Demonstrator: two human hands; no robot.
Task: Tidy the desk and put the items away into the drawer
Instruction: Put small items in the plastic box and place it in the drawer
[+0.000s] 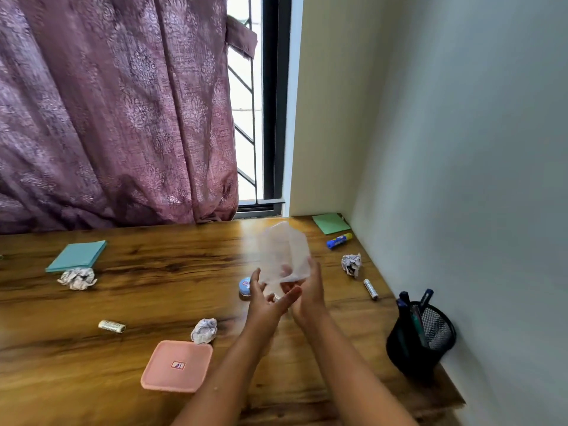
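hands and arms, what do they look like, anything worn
The left arm and right arm are bare to the frame edge: no sleeves, gloves or watch. The left hand and right hand are blurred, so rings cannot be told.

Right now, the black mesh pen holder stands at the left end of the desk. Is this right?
No. The black mesh pen holder stands at the right end of the desk, close to the wall, as the head view shows.
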